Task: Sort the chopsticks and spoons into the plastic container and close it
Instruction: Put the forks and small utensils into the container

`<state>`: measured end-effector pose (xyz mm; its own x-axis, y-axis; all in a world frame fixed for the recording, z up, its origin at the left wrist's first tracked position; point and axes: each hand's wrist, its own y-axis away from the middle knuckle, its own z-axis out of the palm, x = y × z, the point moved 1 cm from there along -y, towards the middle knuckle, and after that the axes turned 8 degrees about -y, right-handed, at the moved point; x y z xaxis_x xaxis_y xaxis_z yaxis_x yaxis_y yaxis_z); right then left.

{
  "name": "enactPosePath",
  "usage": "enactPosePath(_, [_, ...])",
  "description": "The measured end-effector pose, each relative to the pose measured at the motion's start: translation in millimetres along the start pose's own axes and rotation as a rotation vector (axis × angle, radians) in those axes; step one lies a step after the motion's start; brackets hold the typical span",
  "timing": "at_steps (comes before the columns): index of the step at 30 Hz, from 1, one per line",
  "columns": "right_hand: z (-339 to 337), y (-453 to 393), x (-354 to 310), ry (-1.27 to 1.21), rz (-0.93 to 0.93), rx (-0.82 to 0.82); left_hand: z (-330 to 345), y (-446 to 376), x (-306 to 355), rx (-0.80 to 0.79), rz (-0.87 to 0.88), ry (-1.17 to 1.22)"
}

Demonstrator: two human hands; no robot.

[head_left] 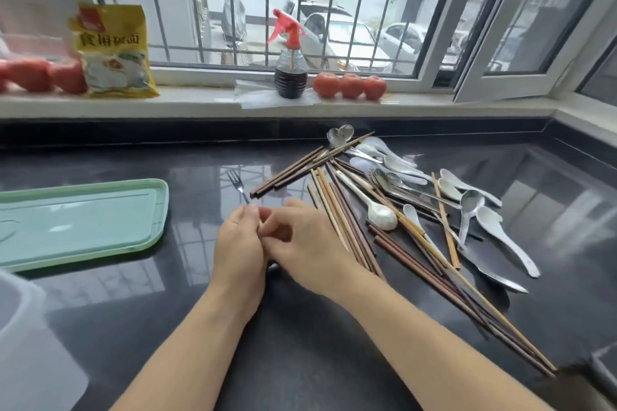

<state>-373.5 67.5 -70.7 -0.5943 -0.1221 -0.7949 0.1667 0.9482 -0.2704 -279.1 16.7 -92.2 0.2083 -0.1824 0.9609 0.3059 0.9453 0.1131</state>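
A heap of brown and tan chopsticks (350, 227) lies on the dark counter, mixed with white plastic spoons (494, 220) and metal spoons (340, 135). My left hand (238, 243) grips the handle of a small metal fork (237, 185), tines pointing away. My right hand (307, 240) sits right beside it, fingers curled toward the left hand at the fork's handle; what it holds is hidden. The green lid (83, 220) lies flat at the left. A translucent white container (26, 337) shows at the lower left corner.
On the windowsill stand a red-topped spray bottle (290, 77), three tomatoes (350, 85), a yellow packet (115, 50) and more tomatoes (40, 75) at far left. An open window frame (500, 53) juts in at the right.
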Motion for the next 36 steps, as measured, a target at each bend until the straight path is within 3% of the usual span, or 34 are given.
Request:
enactPosePath(2, [-8.9, -14.4, -3.9, 0.071, -0.038, -0.093, 1.5, -4.7, -2.4, 0.097, -0.02, 0.041])
enactPosePath(5, [-49.0, -64.3, 17.3, 0.339, 0.003, 0.264, 6.1, -8.9, -3.5, 0.139, 0.006, 0.038])
enactPosePath(8, [-89.3, -102.4, 60.3, 0.648, 0.319, 0.406, 8.0, -6.8, -5.5, 0.124, 0.058, -0.038])
enactPosePath(10, [-96.5, -113.4, 83.5, 0.713, 0.48, 0.376, 7.0, -7.9, -6.9, 0.119, 0.06, -0.056])
enactPosePath(16, [-94.5, -121.0, 95.8, 0.734, 0.727, 0.333, 7.2, -14.9, -8.0, 0.113, 0.064, -0.069])
enactPosePath(25, [-102.6, -118.9, 100.1, 0.728, 0.743, 0.319, 6.2, -10.0, -6.0, 0.081, 0.047, -0.057])
enactPosePath(31, [-103.1, -123.8, 89.2, 0.815, 0.837, 0.132, 4.5, -8.8, -4.5, 0.069, 0.032, -0.015])
enactPosePath(36, [-107.8, -122.1, 83.4, 0.716, 0.829, 0.168, 5.4, -8.4, -5.1, 0.062, 0.035, -0.024])
